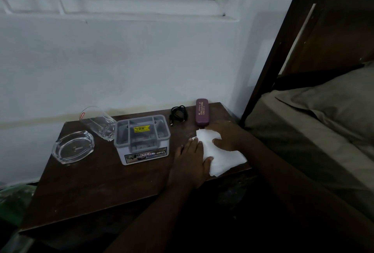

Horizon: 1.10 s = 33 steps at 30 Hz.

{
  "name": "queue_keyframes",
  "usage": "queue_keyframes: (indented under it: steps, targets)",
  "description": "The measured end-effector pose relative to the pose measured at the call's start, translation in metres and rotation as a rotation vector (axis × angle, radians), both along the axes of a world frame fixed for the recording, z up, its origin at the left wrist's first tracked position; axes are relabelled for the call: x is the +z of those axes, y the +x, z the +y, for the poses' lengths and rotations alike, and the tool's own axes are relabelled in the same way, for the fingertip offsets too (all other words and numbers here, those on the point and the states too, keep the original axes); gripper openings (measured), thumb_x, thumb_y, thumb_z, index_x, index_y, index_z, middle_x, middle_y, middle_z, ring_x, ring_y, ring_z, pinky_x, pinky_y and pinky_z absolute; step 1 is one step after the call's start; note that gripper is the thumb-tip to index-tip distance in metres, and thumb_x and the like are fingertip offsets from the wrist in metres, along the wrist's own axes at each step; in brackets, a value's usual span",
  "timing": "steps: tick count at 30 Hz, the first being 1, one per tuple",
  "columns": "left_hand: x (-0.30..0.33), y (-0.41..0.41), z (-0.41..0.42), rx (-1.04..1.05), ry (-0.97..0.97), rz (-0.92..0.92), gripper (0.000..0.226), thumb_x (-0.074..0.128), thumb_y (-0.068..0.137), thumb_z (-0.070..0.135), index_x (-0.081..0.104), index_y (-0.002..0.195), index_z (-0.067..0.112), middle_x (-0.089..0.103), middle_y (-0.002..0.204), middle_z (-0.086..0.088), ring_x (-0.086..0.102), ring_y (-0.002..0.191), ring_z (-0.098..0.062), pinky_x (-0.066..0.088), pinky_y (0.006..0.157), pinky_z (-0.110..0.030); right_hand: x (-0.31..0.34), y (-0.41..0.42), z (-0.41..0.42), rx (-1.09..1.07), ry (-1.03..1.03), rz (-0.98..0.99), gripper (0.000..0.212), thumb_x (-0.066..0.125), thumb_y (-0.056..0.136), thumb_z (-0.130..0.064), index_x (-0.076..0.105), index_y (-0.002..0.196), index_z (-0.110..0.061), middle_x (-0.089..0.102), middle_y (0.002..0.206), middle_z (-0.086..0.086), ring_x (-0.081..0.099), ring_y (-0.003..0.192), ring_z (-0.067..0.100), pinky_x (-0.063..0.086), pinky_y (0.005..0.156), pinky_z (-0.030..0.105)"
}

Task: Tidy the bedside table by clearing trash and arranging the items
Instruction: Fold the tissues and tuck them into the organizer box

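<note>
A white tissue [221,156] lies flat at the right front of the dark wooden bedside table [91,182]. My left hand [191,161] rests flat on the tissue's left edge, fingers together. My right hand [227,135] presses on its far right part, thumb on the paper. Behind the hands lie a maroon spectacle case [202,112] and a coiled black cable [178,114]. A grey plastic box [142,138] stands mid-table. An empty drinking glass [97,122] lies on its side, and a glass ashtray [73,147] sits at the left.
A white wall [121,60] with a window ledge backs the table. A bed with an olive sheet [323,127] and a dark headboard [334,30] stands close on the right. Something green [14,202] lies on the floor at the left.
</note>
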State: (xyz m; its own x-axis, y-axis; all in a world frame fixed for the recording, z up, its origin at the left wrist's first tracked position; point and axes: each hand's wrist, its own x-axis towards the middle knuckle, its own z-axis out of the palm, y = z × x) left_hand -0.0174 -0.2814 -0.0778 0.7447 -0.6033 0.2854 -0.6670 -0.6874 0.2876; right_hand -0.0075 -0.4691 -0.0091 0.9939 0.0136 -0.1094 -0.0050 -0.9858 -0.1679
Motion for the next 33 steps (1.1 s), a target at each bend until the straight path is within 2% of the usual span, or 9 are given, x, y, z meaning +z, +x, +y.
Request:
queue_keyframes:
  steps: [5, 9, 12, 16, 19, 22, 27, 30, 33]
  targets:
    - [0.000, -0.001, -0.001, 0.004, -0.026, -0.015, 0.066, 0.030, 0.093, 0.053, 0.048, 0.139, 0.010, 0.043, 0.150, -0.011, 0.035, 0.142, -0.023, 0.028, 0.113, -0.042, 0.007, 0.007, 0.000, -0.076, 0.060, 0.007, 0.047, 0.061, 0.089, -0.026, 0.051, 0.134, -0.018, 0.052, 0.141, 0.005, 0.047, 0.127, 0.021, 0.038, 0.109, 0.034]
    - [-0.002, 0.002, -0.001, 0.012, -0.035, 0.005, 0.071, 0.029, 0.093, 0.056, 0.039, 0.145, 0.010, 0.035, 0.155, -0.010, 0.028, 0.145, -0.021, 0.023, 0.115, -0.040, 0.015, 0.006, -0.001, -0.079, 0.028, 0.006, 0.047, 0.066, 0.087, -0.025, 0.054, 0.131, -0.014, 0.051, 0.140, 0.005, 0.044, 0.129, 0.020, 0.035, 0.106, 0.031]
    - [-0.004, 0.001, -0.001, 0.035, -0.084, 0.004, 0.079, 0.030, 0.090, 0.059, 0.033, 0.148, 0.005, 0.034, 0.155, -0.013, 0.033, 0.143, -0.025, 0.027, 0.113, -0.042, 0.017, 0.003, -0.002, -0.059, 0.050, -0.030, 0.039, 0.068, 0.086, -0.024, 0.059, 0.122, -0.012, 0.054, 0.132, 0.003, 0.048, 0.121, 0.018, 0.038, 0.096, 0.025]
    - [-0.001, 0.000, -0.001, 0.062, -0.127, 0.044, 0.089, 0.031, 0.087, 0.063, 0.012, 0.154, 0.007, 0.017, 0.162, -0.009, 0.025, 0.146, -0.021, 0.023, 0.115, -0.038, 0.018, -0.004, -0.003, 0.002, 0.092, -0.056, 0.016, 0.070, 0.084, -0.019, 0.066, 0.099, -0.017, 0.061, 0.108, -0.002, 0.056, 0.106, 0.018, 0.042, 0.083, 0.023]
    - [0.001, 0.000, -0.001, 0.070, -0.158, 0.069, 0.090, 0.038, 0.087, 0.062, 0.011, 0.154, 0.008, 0.014, 0.163, -0.006, 0.024, 0.146, -0.020, 0.024, 0.114, -0.037, 0.013, -0.018, -0.004, 0.017, 0.165, -0.169, 0.026, 0.070, 0.084, -0.020, 0.065, 0.110, -0.023, 0.065, 0.116, -0.005, 0.058, 0.105, 0.012, 0.046, 0.089, 0.023]
    - [0.000, -0.001, -0.001, 0.081, -0.159, 0.047, 0.089, 0.042, 0.087, 0.062, 0.018, 0.153, 0.007, 0.021, 0.161, -0.007, 0.030, 0.143, -0.021, 0.027, 0.112, -0.039, 0.004, -0.027, -0.003, 0.036, 0.113, -0.292, 0.030, 0.059, 0.093, -0.021, 0.062, 0.123, -0.017, 0.061, 0.129, 0.000, 0.055, 0.117, 0.016, 0.035, 0.099, 0.021]
    - [-0.003, 0.001, -0.001, 0.081, -0.145, 0.062, 0.088, 0.043, 0.089, 0.062, 0.015, 0.153, 0.009, 0.018, 0.162, -0.005, 0.025, 0.145, -0.020, 0.023, 0.114, -0.038, -0.003, -0.022, -0.001, -0.037, 0.061, -0.260, 0.023, 0.053, 0.097, -0.019, 0.066, 0.115, -0.015, 0.063, 0.125, 0.003, 0.056, 0.115, 0.020, 0.033, 0.094, 0.018]
    - [-0.003, 0.001, -0.001, 0.080, -0.162, 0.063, 0.089, 0.044, 0.088, 0.062, 0.017, 0.153, 0.009, 0.020, 0.161, -0.005, 0.027, 0.145, -0.020, 0.024, 0.114, -0.038, -0.004, -0.017, 0.000, -0.046, 0.074, -0.296, 0.016, 0.064, 0.089, -0.025, 0.067, 0.104, -0.022, 0.068, 0.114, -0.003, 0.058, 0.108, 0.017, 0.041, 0.101, 0.029]
    - [-0.004, 0.001, -0.001, 0.082, -0.174, 0.067, 0.090, 0.044, 0.087, 0.063, 0.018, 0.152, 0.007, 0.022, 0.161, -0.006, 0.030, 0.144, -0.020, 0.026, 0.113, -0.038, -0.002, -0.016, 0.003, -0.012, 0.044, -0.259, 0.014, 0.062, 0.090, -0.022, 0.072, 0.100, -0.019, 0.069, 0.112, -0.002, 0.058, 0.110, 0.016, 0.037, 0.109, 0.039]
